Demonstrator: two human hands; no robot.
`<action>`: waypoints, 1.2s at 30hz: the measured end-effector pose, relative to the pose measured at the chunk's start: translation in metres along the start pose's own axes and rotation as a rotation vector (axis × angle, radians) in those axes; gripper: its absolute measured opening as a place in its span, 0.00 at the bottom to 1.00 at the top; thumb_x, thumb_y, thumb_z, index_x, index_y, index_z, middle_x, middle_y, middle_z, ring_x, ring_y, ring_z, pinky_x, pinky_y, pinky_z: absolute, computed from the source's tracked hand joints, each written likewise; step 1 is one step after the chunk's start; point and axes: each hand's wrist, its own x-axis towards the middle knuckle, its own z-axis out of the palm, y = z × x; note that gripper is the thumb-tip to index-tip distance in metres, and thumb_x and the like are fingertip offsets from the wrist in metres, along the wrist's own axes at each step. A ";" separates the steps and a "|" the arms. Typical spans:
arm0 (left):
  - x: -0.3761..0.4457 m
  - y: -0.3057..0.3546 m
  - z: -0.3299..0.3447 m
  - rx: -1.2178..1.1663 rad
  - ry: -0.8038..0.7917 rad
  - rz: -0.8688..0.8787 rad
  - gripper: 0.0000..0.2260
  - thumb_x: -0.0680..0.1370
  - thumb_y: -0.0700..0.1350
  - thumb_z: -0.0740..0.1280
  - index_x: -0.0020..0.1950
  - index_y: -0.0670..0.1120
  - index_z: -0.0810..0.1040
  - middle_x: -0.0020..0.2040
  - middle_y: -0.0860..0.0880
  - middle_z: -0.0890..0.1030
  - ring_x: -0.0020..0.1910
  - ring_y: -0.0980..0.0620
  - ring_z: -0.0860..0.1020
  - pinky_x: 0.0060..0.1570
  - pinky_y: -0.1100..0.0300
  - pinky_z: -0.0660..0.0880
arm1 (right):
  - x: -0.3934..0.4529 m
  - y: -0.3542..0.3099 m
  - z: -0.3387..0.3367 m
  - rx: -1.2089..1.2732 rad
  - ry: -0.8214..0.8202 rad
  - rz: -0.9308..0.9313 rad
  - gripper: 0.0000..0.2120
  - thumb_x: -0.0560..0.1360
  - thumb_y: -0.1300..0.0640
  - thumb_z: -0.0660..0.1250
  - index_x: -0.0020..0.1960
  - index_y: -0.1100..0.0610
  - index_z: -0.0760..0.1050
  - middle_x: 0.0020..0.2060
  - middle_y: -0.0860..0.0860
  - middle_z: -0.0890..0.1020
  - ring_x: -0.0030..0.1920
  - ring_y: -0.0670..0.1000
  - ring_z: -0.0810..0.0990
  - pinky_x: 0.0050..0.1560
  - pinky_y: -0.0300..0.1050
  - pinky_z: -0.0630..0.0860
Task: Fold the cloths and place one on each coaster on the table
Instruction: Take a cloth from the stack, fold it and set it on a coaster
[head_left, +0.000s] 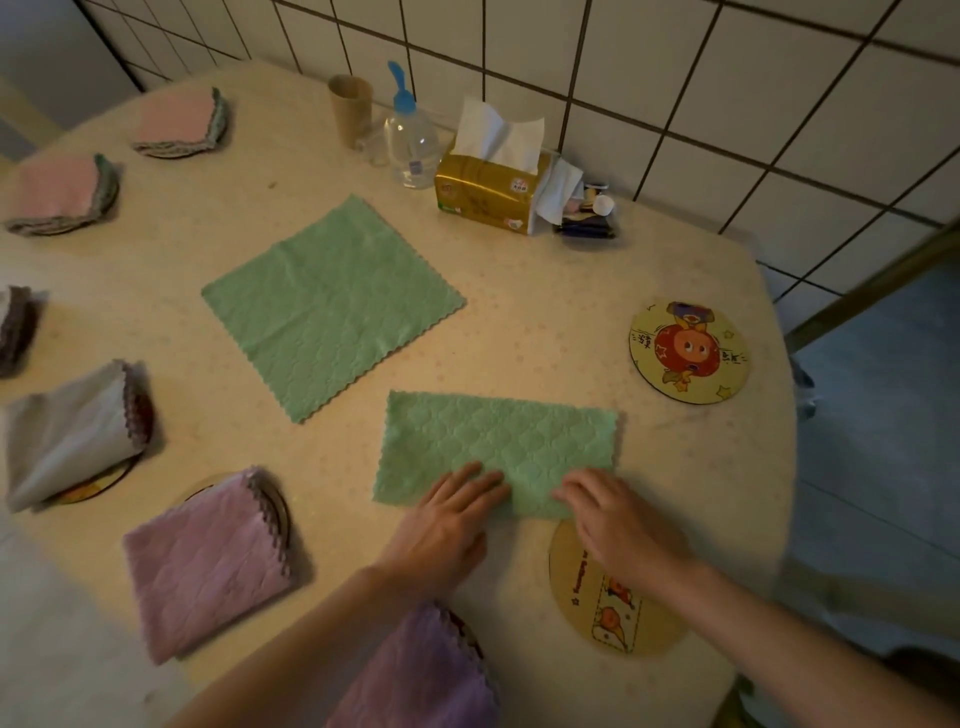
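Lying half-folded near table (519, 332) front edge: green cloth (501, 447). Pressing flat on near hem: left hand (451, 519), right hand (613, 519), fingers extended, gripping nothing. Likely handling soft, light, limp; pinching corners advisable.

head cam | looks forward and down, steeply | close over table (519, 322) near edge | tiled wall (675, 78) behind

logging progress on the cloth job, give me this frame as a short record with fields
left hand: left hand flat on half-folded green cloth
right hand: right hand flat on the same cloth
unfolded: flat green cloth, table centre
bare coasters: apple coaster; near coaster, partly under the right arm
already covered: pink, grey and purple folded cloths on the table's left side and near edge
clutter: tissue pack, bottle, cup
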 end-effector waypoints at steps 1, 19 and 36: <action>-0.006 0.001 0.005 0.036 -0.027 -0.030 0.28 0.73 0.49 0.58 0.74 0.50 0.64 0.75 0.51 0.65 0.75 0.46 0.59 0.72 0.47 0.59 | -0.006 0.000 0.007 -0.087 -0.030 -0.074 0.24 0.67 0.68 0.67 0.62 0.55 0.73 0.56 0.49 0.76 0.56 0.49 0.76 0.59 0.42 0.75; -0.047 -0.028 -0.004 -0.054 0.045 -0.323 0.25 0.77 0.53 0.54 0.70 0.43 0.71 0.72 0.44 0.69 0.73 0.42 0.64 0.71 0.47 0.61 | 0.004 0.003 -0.010 -0.236 -0.157 -0.160 0.31 0.58 0.77 0.68 0.57 0.56 0.73 0.51 0.49 0.75 0.52 0.49 0.75 0.47 0.36 0.74; -0.037 0.064 0.002 -0.156 -0.176 -0.077 0.27 0.78 0.46 0.64 0.75 0.55 0.61 0.76 0.53 0.61 0.76 0.52 0.57 0.75 0.58 0.51 | -0.036 -0.041 -0.025 0.274 -0.068 0.005 0.18 0.75 0.68 0.58 0.61 0.54 0.74 0.53 0.46 0.79 0.53 0.42 0.76 0.54 0.35 0.73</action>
